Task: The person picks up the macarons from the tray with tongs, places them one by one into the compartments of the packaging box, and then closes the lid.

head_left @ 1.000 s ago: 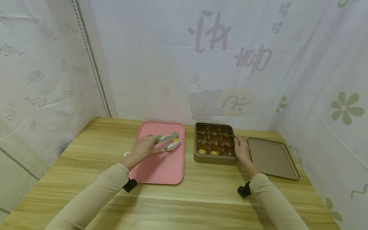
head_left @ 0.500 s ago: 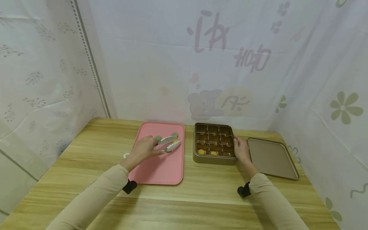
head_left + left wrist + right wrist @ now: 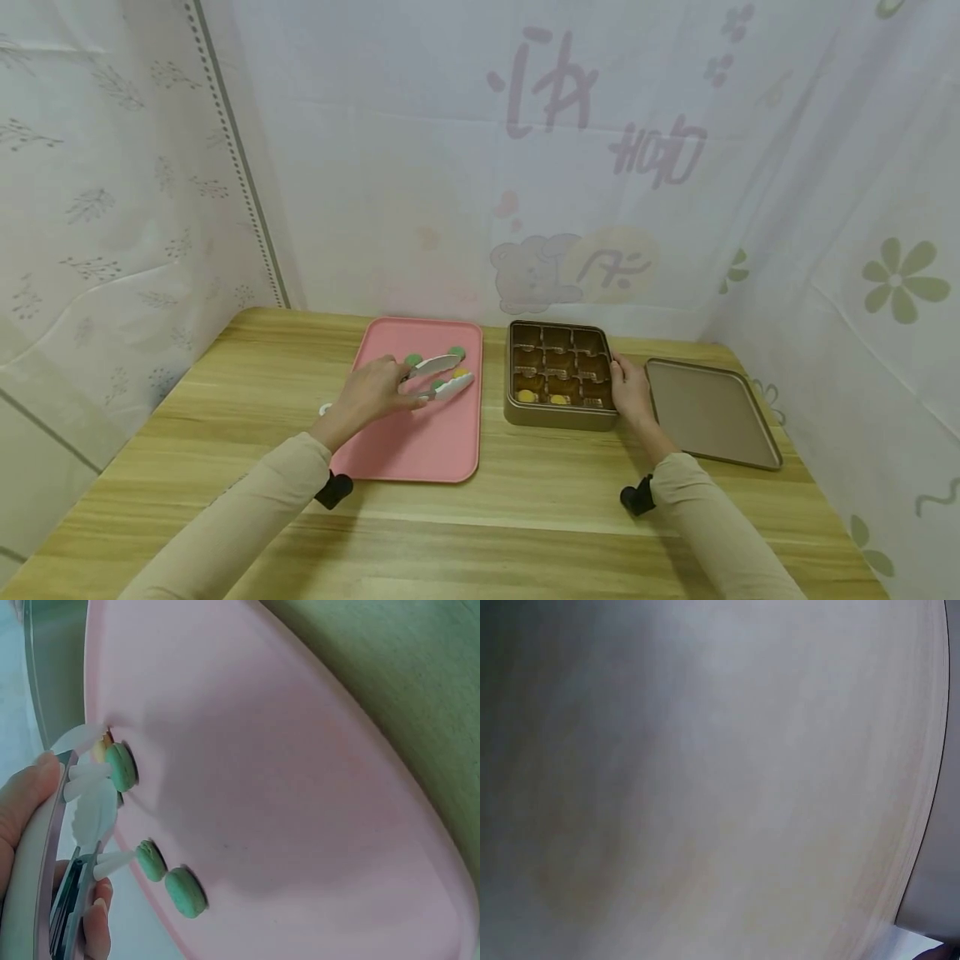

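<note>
My left hand [image 3: 372, 392] grips a pair of tongs [image 3: 453, 387] with white scalloped tips, spread apart above the pink tray [image 3: 435, 454]. A yellow macaron [image 3: 461, 374] lies by the tips, partly covered by them in the left wrist view. Several green macarons [image 3: 186, 892] lie on the tray around the tongs. To the right stands a bronze tin box [image 3: 558, 418] with a divided insert; two front compartments hold yellow macarons [image 3: 527, 396]. My right hand [image 3: 632, 392] holds the box by its right side; most of its fingers are hidden.
The box's flat lid [image 3: 712, 412] lies on the wooden table [image 3: 525, 517] at the right. A patterned cloth [image 3: 390, 208] hangs behind the table and along both sides. A small white loop [image 3: 325, 409] shows beside the left wrist.
The left hand and tongs have shifted slightly; more of the yellow macaron and of a green one shows between the tong arms. The right hand and the box have stayed still.
</note>
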`<action>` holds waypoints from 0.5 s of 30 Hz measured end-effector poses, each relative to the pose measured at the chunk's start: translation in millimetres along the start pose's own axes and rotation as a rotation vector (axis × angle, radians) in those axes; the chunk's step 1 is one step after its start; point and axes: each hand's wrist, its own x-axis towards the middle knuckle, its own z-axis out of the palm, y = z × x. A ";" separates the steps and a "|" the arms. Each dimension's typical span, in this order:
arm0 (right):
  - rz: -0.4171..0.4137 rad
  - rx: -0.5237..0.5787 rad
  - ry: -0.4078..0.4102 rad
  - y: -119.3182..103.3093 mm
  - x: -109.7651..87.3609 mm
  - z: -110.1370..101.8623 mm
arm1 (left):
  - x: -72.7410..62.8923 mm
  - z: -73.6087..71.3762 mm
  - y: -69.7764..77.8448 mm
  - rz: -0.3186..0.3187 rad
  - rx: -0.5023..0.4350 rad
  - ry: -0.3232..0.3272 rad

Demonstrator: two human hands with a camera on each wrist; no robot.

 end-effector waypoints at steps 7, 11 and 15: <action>0.003 0.002 -0.001 -0.3 0.5 -0.9 | -0.2 -3.6 5.0 0.003 0.008 -0.015; 0.012 0.006 -0.008 -0.8 0.2 -0.6 | -1.0 -5.5 8.6 0.007 0.011 -0.011; 0.019 0.008 -0.013 -1.1 -0.2 -0.7 | -2.5 -7.0 10.4 -0.005 0.012 -0.019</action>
